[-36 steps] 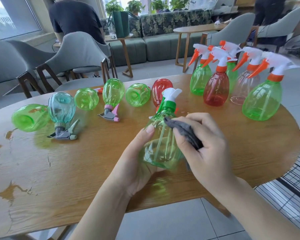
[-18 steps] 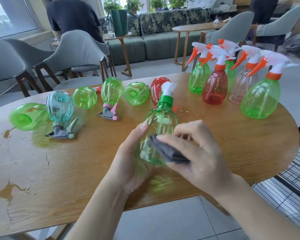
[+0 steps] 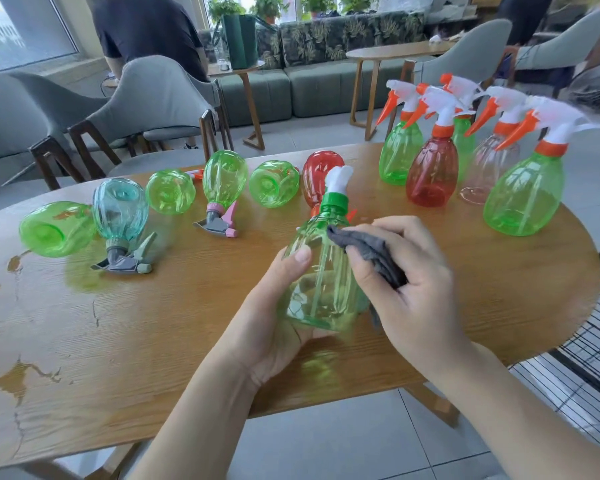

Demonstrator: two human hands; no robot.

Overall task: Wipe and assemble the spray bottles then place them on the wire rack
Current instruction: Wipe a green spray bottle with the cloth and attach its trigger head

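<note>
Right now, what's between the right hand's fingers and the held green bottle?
Head view: a grey cloth, pinched by the right hand against the green bottle near its shoulder; the left hand grips its base.

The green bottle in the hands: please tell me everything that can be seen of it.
The green bottle looks like clear green plastic with a green collar and white spray head. It is tilted away from the person, above the wooden table. The left hand grips its lower body; the right hand presses a grey cloth to its shoulder.
</note>
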